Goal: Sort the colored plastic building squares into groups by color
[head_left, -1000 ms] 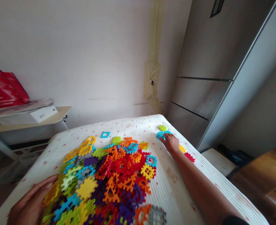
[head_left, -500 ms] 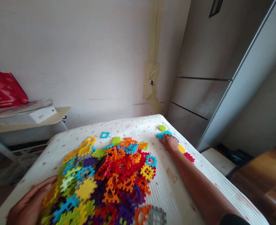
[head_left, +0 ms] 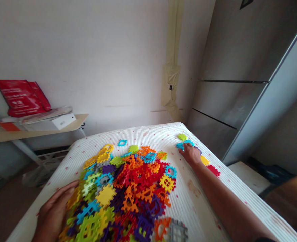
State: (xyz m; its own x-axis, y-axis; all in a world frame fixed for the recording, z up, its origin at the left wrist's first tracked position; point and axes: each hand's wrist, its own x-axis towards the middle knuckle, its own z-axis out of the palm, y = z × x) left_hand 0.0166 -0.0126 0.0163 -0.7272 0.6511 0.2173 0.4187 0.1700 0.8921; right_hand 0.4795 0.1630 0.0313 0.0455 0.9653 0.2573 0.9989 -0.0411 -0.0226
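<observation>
A large heap of plastic interlocking tiles [head_left: 128, 188] in many colours covers the middle of the covered table. My left hand [head_left: 54, 213] rests at the heap's left edge, fingers stretched forward beside a yellow tile [head_left: 74, 199]; it holds nothing that I can see. Out at the far right, my right hand [head_left: 191, 154] has its fingertips down on a blue tile [head_left: 181, 145], partly hidden beneath them. Around it, in a row along the right edge, lie a green tile [head_left: 182, 137], a yellow tile [head_left: 204, 160] and a red tile [head_left: 213, 170].
A white dotted cloth [head_left: 191, 208] covers the table. One blue frame tile [head_left: 122, 143] lies behind the heap. On the left, a side table [head_left: 81, 120] carries a red bag [head_left: 22, 97] and a white box [head_left: 65, 121]. A grey fridge [head_left: 229, 101] stands at the right.
My view has turned slightly left, so everything sits farther right in the picture. Both hands stay nearly where they were against the tiles.
</observation>
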